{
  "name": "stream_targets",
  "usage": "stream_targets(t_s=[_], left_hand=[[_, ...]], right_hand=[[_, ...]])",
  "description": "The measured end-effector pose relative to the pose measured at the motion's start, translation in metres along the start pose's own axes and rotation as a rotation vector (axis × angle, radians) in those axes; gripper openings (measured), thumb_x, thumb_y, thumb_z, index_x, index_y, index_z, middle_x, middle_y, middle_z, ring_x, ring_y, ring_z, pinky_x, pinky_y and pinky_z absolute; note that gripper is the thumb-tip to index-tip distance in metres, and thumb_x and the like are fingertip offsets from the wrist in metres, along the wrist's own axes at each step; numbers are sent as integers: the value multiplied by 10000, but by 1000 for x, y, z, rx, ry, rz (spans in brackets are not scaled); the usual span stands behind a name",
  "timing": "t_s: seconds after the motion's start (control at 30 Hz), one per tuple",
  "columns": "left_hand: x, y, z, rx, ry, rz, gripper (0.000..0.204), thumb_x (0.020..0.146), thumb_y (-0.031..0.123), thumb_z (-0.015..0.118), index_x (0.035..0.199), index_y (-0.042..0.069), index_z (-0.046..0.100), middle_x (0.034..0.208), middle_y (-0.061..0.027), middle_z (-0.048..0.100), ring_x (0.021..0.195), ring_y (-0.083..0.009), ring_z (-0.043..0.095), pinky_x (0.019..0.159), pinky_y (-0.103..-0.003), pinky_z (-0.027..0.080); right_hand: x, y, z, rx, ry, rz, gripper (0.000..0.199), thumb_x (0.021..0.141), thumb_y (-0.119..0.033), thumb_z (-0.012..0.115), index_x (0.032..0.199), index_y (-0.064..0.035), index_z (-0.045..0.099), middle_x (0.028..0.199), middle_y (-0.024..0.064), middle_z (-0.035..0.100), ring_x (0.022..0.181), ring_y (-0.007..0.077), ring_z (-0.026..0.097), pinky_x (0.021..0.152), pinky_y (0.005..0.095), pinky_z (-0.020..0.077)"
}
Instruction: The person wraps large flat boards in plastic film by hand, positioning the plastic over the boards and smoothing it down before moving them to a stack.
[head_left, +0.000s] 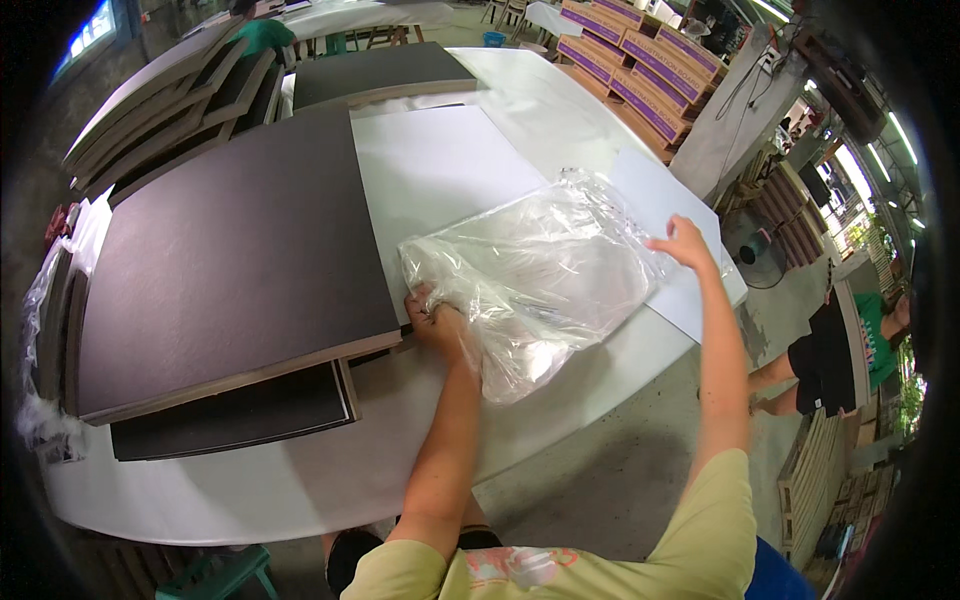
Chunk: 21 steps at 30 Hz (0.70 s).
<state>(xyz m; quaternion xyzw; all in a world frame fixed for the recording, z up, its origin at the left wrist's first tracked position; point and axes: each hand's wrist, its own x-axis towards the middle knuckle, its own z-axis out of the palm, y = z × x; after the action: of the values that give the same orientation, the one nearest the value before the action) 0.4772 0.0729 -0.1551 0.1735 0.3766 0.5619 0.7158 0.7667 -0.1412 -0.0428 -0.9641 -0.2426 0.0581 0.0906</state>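
A clear plastic bag (540, 270), crinkled and shiny, lies spread over white boards in the middle of the table. My left hand (437, 325) is closed on the bag's near left corner, its fingers partly behind the film. At the bag's right edge is my right hand (685, 245), thumb and forefinger apart, with nothing visible between them. Beneath the bag, a white board (440, 150) reaches toward the far side, and another pale sheet (690, 310) lies under my right hand. A thick stack of dark boards (240, 250) stands just left of my left hand.
More dark boards (385, 72) lie behind, with a leaning pile (170, 110) at the far left. Purple-striped cartons (640, 75) are stacked beyond the white table (540, 425). A fan (760, 250) and a person in green (880, 330) carrying a board are at the right.
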Motion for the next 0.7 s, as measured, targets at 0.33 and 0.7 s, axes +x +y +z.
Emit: stream_targets(t_s=[0.33, 0.7], left_hand=[[0, -6, -7, 205, -70, 65, 328, 610, -84, 316, 859, 33, 497, 845, -49, 496, 687, -134, 494, 605, -240, 424], [-36, -14, -3, 301, -437, 404, 310, 607, -103, 357, 853, 17, 502, 781, -61, 512, 586, -101, 445, 472, -209, 337]], right_hand=[[80, 22, 122, 339, 251, 132, 366, 740, -314, 613, 971, -37, 550, 866, 112, 566, 721, 257, 544, 662, 395, 446], [48, -43, -183, 1867, 660, -386, 77, 817, -103, 476, 776, -39, 487, 513, -20, 294, 445, 89, 281, 808, 391, 428]])
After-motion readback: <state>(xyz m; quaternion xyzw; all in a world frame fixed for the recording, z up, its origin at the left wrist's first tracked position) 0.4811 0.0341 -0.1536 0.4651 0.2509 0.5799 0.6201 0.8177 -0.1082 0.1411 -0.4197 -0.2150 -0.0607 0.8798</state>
